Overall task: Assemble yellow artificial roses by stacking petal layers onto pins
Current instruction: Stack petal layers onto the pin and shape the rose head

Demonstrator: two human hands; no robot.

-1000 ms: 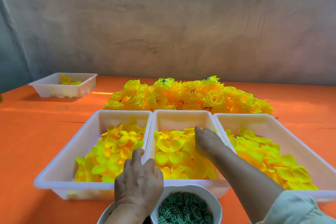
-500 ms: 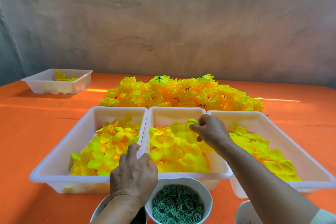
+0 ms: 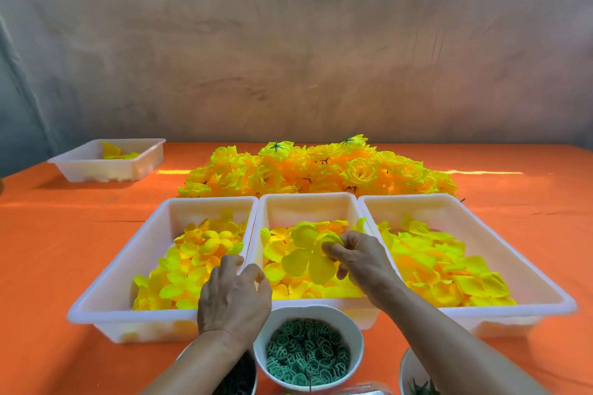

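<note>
My right hand [image 3: 359, 258] pinches a yellow petal layer [image 3: 306, 253] and holds it above the middle white tray [image 3: 308, 202], which is full of similar petals. My left hand [image 3: 234, 295] hovers beside it over the rim between the left tray [image 3: 160, 224] and the middle tray, fingers curled together; whether they hold a pin is hidden. The right tray [image 3: 481, 221] holds larger yellow petals. A heap of finished yellow roses [image 3: 321, 170] lies behind the trays.
A white bowl of green plastic rings [image 3: 308, 353] stands at the near edge, with a dark-filled bowl [image 3: 237, 375] to its left and another bowl [image 3: 417, 378] at right. A small tray [image 3: 109, 160] sits far left on the orange table [image 3: 48, 250].
My right hand has lifted a petal layer out of the middle tray and brought it toward my left hand. My left hand's fingers have curled in.
</note>
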